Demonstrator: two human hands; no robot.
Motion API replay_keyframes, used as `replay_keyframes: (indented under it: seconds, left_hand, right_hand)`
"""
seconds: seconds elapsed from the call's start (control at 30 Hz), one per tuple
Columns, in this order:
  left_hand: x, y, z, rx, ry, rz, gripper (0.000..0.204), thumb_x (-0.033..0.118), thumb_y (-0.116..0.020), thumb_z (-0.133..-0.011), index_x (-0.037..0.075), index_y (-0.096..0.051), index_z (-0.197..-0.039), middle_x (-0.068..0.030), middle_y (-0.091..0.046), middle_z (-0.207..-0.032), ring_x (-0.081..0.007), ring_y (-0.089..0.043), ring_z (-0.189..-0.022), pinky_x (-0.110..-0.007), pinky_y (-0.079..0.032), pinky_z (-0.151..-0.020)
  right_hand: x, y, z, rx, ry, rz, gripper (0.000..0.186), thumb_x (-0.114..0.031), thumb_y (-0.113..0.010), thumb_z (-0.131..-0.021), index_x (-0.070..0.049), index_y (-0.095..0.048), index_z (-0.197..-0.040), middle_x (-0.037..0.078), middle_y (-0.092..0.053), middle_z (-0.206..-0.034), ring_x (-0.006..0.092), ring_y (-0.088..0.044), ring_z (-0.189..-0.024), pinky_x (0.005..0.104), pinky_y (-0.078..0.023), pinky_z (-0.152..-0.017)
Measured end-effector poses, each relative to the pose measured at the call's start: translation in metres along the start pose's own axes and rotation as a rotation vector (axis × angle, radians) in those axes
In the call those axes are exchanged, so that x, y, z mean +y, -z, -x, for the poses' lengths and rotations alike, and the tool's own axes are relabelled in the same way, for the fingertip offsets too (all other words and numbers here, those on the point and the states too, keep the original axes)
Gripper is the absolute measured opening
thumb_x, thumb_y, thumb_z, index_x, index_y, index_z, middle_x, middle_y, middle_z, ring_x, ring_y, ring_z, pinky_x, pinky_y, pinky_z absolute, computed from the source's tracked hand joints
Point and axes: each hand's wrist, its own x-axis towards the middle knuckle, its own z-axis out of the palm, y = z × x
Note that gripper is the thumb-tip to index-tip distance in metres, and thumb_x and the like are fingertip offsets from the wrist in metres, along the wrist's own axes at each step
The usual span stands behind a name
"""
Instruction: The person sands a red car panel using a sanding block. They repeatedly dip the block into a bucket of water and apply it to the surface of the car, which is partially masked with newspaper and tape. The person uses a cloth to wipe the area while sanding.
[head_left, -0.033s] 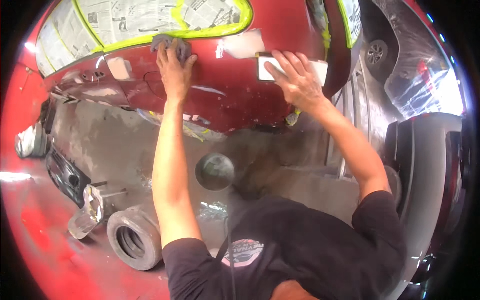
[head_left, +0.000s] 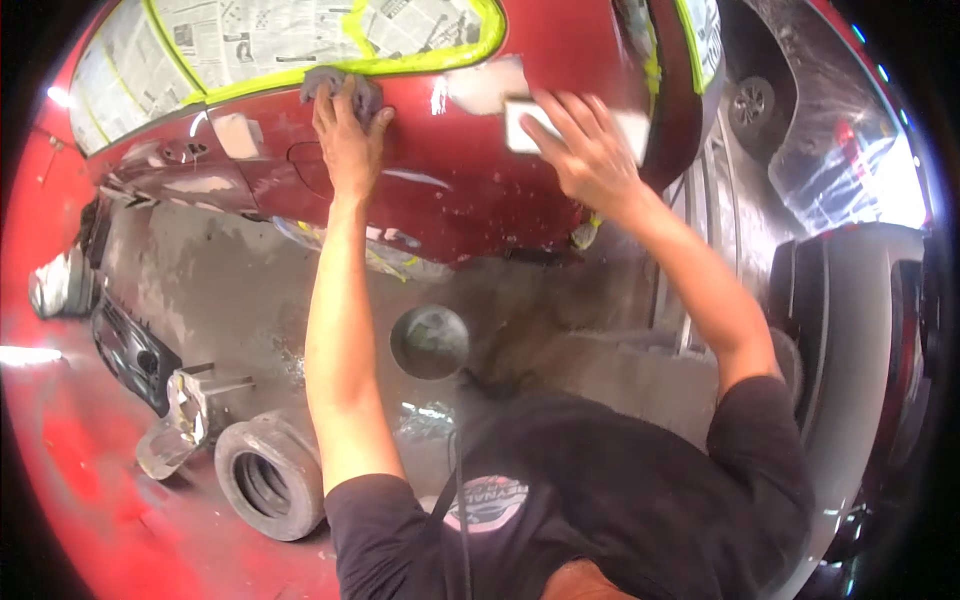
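In front of me is the dark red body panel (head_left: 450, 205) of a car, with a pale filler patch (head_left: 485, 88) near the window. My left hand (head_left: 350, 140) is closed around a crumpled grey cloth (head_left: 318, 84) and rests with it on the panel, just below the taped window edge. Farther right, my right hand (head_left: 598, 155) grips a white rectangular sanding block (head_left: 518, 136), laid flat against the panel beside the lower right of the patch. The palm and fingers cover the middle of the block, and its underside is hidden.
Newspaper (head_left: 280, 40) edged with yellow-green tape (head_left: 420, 67) covers the windows. On the wet floor stand a round bucket (head_left: 430, 342), a tyre (head_left: 240, 475) and a black plastic part (head_left: 130, 345). A grey bumper (head_left: 850, 330) is close on my right.
My right hand and the sanding block have shifted slightly left and up across the panel. The left hand with the cloth stays in place.
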Motion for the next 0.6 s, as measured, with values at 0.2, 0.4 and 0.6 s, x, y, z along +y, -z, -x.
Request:
replay_keyframes:
  seconds: [0.2,0.4,0.6]
  left_hand:
    - [-0.009,0.004,0.003,-0.014,-0.065,-0.045,0.078,0.048,-0.082,-0.089,0.009,-0.055,-0.149,-0.0272,-0.041,-0.160,-0.0497,-0.042,-0.142,-0.058,-0.036,-0.117]
    - [-0.009,-0.007,0.003,0.006,-0.075,-0.089,0.077,0.050,-0.082,-0.087,0.012,-0.056,-0.149,-0.0238,-0.042,-0.160,-0.0473,-0.043,-0.141,-0.058,-0.035,-0.115]
    - [-0.013,0.004,0.001,-0.003,-0.093,-0.095,0.076,0.048,-0.083,-0.085,0.013,-0.057,-0.147,-0.0219,-0.045,-0.158,-0.0464,-0.043,-0.140,-0.060,-0.035,-0.115]
  right_hand:
    - [-0.015,-0.012,-0.028,-0.030,-0.069,-0.012,0.050,-0.010,-0.072,-0.077,-0.010,-0.073,-0.127,0.016,-0.062,-0.142,0.0332,-0.058,-0.131,0.0516,-0.044,-0.111]
    - [-0.014,-0.011,-0.042,-0.104,-0.052,0.016,0.053,-0.013,-0.074,-0.077,-0.011,-0.072,-0.129,0.016,-0.060,-0.146,0.0341,-0.058,-0.131,0.0506,-0.044,-0.112]
    - [-0.015,-0.008,-0.001,-0.061,-0.047,0.083,0.056,-0.010,-0.073,-0.077,-0.012,-0.070,-0.133,0.016,-0.060,-0.146,0.0340,-0.057,-0.131,0.0519,-0.045,-0.110]
